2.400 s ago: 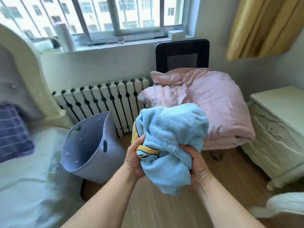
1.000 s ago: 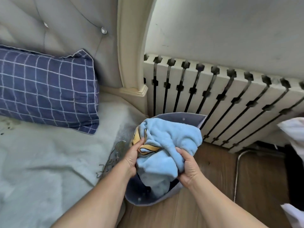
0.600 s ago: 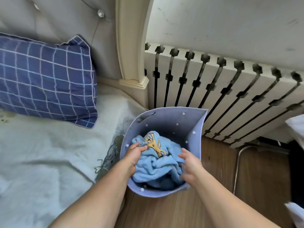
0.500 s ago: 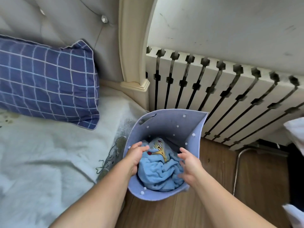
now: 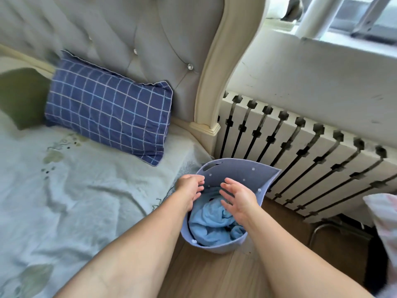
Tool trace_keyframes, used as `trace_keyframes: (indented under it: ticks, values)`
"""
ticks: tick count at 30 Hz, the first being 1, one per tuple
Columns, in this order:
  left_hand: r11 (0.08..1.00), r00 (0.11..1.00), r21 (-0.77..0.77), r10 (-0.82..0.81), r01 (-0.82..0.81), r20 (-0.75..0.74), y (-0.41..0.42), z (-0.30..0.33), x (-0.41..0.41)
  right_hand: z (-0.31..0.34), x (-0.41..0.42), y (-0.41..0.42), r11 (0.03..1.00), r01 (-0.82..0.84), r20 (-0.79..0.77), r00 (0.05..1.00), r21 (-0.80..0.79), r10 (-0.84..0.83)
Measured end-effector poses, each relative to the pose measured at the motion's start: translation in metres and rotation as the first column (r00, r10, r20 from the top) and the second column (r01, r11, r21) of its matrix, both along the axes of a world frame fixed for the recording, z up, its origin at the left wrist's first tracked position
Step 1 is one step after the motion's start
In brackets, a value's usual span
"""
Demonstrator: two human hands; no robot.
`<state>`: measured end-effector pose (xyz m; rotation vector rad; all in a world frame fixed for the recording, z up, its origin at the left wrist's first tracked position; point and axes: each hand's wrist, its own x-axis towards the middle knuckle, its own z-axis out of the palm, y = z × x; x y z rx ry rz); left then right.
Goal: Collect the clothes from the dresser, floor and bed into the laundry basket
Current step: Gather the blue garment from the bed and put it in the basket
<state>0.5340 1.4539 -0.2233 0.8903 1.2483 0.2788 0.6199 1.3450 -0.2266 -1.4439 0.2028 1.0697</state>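
The grey-blue felt laundry basket (image 5: pixel 240 171) stands on the wood floor between the bed and the radiator. A light blue towel-like garment (image 5: pixel 209 222) lies crumpled inside it. My left hand (image 5: pixel 190 187) hovers over the basket's left rim, fingers loosely curled, holding nothing. Above the basket's middle, my right hand (image 5: pixel 238 197) is spread, palm facing left, also empty. Both hands are a little above the garment and apart from it.
The bed (image 5: pixel 64 201) with a pale green sheet fills the left, a blue checked pillow (image 5: pixel 107 117) against the padded headboard (image 5: pixel 150 39). A white radiator (image 5: pixel 311 160) runs behind the basket. A pink-white bundle (image 5: pixel 384 222) and a metal chair leg (image 5: pixel 322 229) sit at the right.
I lowered the blue garment into the basket and let go of it. Both hands have risen out of the basket, empty. My view has tilted up and left.
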Motion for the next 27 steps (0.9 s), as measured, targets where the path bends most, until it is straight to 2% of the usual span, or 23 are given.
trace_keyframes:
  ticks: [12,20,27]
  values:
    - [0.972,0.967,0.028,0.229,-0.234,0.108,0.023,0.082,-0.109,0.086,-0.090,0.046,0.970,-0.231,0.109,0.969,0.079,0.222]
    - [0.889,0.886,0.082,0.435,-0.451,0.160,0.036,0.130,-0.274,0.130,-0.239,0.089,0.850,-0.505,0.130,0.862,0.151,0.489]
    - [0.747,0.755,0.127,0.627,-0.652,0.192,0.007,0.155,-0.463,0.148,-0.416,0.096,0.695,-0.698,0.150,0.716,0.169,0.682]
